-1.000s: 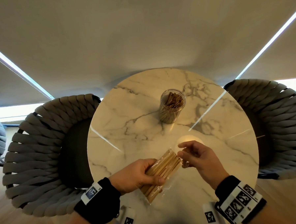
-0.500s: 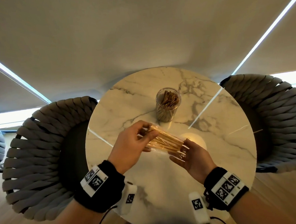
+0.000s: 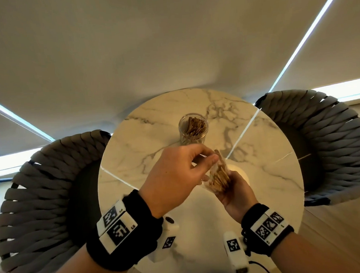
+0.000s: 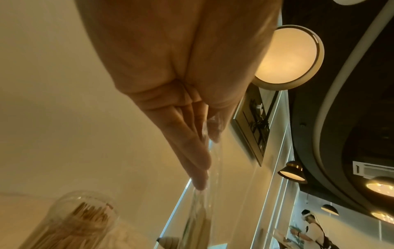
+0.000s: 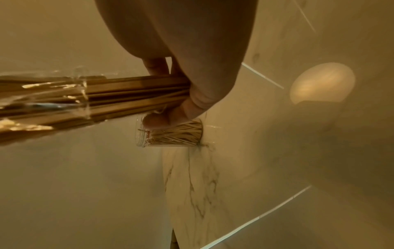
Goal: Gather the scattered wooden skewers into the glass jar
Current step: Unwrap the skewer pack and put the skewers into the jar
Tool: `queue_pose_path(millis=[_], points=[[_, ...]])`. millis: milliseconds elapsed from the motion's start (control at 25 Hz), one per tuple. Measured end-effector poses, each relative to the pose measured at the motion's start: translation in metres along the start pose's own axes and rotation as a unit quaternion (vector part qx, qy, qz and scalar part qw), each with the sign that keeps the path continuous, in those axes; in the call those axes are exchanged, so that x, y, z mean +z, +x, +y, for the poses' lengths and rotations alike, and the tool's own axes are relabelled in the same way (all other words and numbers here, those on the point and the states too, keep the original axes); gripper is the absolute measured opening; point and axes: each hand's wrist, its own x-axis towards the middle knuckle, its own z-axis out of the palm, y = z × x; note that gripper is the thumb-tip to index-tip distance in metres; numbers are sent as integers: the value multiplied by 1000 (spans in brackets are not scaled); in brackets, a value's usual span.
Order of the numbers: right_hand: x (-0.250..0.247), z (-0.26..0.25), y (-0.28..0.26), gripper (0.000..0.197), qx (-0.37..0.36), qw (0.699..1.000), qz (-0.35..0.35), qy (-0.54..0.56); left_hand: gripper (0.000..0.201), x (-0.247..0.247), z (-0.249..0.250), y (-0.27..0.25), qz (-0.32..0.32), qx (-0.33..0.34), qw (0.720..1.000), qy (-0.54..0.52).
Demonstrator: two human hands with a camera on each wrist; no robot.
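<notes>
A glass jar with several wooden skewers in it stands upright at the far middle of the round marble table. Nearer to me, above the table, a bundle of skewers in a clear plastic wrapper stands nearly upright. My right hand grips the bundle's lower end from below. My left hand pinches the wrapper at the top end. The left wrist view shows fingertips pressed on clear plastic, with the jar below. In the right wrist view the bundle juts left, partly out of the wrapper, and the jar lies behind it.
Grey woven chairs flank the table on the left and right. A round lamp's glare shines on the marble beside my hands. A pale blind fills the background.
The bundle has swung from lying across to nearly upright and closer to the jar. My left hand has shifted to the wrapper's top end; my right hand now grips the lower end.
</notes>
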Motion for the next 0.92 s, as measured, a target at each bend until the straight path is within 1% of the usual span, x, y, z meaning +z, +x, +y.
queue_pose_path(millis=[80, 120, 240, 320, 400, 480, 520, 600, 640, 680, 720, 800, 920], points=[[-3, 5, 4, 50, -22, 999, 24, -33, 16, 4, -6, -1, -5, -4, 1000, 5], [-2, 6, 3, 46, -29, 997, 34, -60, 15, 4, -10, -3, 2, -6, 1000, -4], [5, 7, 3, 38, -62, 989, 71, -114, 14, 2, -18, -7, 25, -4, 999, -40], [6, 5, 3, 37, -82, 986, 86, -120, 14, 2, -20, -13, 25, -26, 995, -89], [5, 3, 6, 34, -67, 988, 84, -112, 11, 1, -21, -19, 28, -38, 993, -107], [6, 5, 8, 33, -32, 991, 67, -114, 10, 2, -26, -21, 31, -40, 995, -91], [8, 9, 9, 35, -23, 991, 58, -120, 12, 2, -28, -22, 30, -44, 994, -100], [10, 15, 10, 45, -37, 989, 55, -130, 17, 2, -25, -21, 26, -44, 989, -138], [10, 15, 10, 43, -51, 988, 65, -134, 19, 2, -22, -22, 25, -41, 986, -162], [10, 14, 11, 36, -63, 985, 84, -137, 19, -1, -19, -23, 28, -40, 980, -194], [8, 11, 11, 28, -75, 981, 113, -140, 19, -5, -15, -25, 37, -43, 971, -230], [-6, 2, 15, 23, -96, 970, 172, -145, 20, -17, -19, -26, 53, -50, 963, -261], [-28, -7, 18, 23, -122, 955, 212, -166, 21, -33, -60, -26, 82, -97, 954, -272]])
